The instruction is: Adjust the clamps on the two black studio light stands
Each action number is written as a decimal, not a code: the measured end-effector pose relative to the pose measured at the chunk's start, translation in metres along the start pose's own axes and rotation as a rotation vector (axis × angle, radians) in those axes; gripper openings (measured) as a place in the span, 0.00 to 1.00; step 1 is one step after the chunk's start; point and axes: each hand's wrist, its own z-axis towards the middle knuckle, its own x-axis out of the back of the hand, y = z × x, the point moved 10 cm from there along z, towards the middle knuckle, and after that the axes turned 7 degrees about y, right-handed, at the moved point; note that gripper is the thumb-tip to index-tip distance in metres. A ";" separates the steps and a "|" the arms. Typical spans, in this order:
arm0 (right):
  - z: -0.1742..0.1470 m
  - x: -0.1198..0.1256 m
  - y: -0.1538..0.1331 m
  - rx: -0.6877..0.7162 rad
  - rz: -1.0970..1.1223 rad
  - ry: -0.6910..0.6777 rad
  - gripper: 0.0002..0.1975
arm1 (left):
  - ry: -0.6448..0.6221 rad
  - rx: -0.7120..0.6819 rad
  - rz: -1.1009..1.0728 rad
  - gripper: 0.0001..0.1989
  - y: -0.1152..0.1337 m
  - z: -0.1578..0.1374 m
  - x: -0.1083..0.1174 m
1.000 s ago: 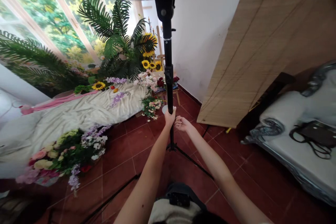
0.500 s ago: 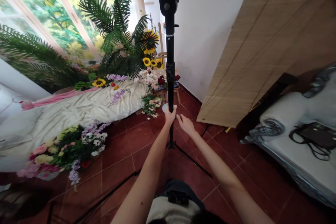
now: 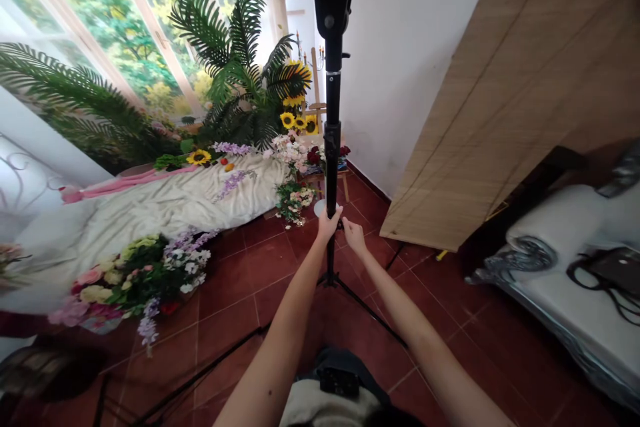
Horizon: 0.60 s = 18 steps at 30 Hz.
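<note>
Now the left hand (image 3: 329, 224) wraps the stand (image 3: 332, 177), upright on the floor (image 3: 280, 250); the right hand (image 3: 355, 235) curls nearly closed by its knob (image 3: 341, 223), hold unclear. Looks like knob work, next calling for steady left support

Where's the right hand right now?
In the head view, the right hand is near centre, just right of the black pole, beside the left hand gripping it.

dark bag (image 3: 611, 272) on white sofa (image 3: 543, 280) | palm (image 3: 227, 88) before window (image 3: 125, 27) | flowers (image 3: 137, 277) beside cream blanket (image 3: 165, 213)
</note>
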 end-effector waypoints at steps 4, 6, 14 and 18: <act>0.003 -0.003 0.005 -0.032 0.057 -0.015 0.30 | -0.009 -0.006 -0.027 0.19 0.007 -0.001 -0.003; 0.003 -0.003 0.006 -0.046 0.055 -0.007 0.30 | -0.017 -0.018 -0.041 0.18 0.008 -0.005 -0.002; -0.007 0.006 0.008 -0.079 -0.084 0.148 0.31 | -0.015 0.444 0.103 0.18 -0.110 -0.148 0.114; -0.011 0.004 0.021 -0.197 -0.087 0.181 0.33 | 0.126 0.855 0.370 0.11 -0.156 -0.295 0.252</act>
